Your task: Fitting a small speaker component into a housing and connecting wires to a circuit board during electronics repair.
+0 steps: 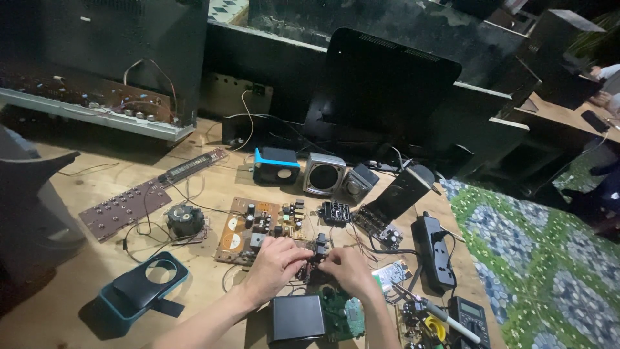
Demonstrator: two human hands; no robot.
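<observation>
Both hands, left [274, 262] and right [345, 268], pinch 1 small dark component [318, 253].

free: bare wood left of teal casing [139, 291] | blocked: circuit board [258, 229] (right: power strip [436, 249])

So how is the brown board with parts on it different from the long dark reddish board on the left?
The brown circuit board is squarish and crowded with tall parts, such as black cylinders and two pale round discs. The dark reddish board is a long narrow strip, nearly flat, showing only rows of small dots. The brown one lies right by the left hand; the reddish one lies far from both hands. Both lie flat on the wooden table with wires attached.
</observation>
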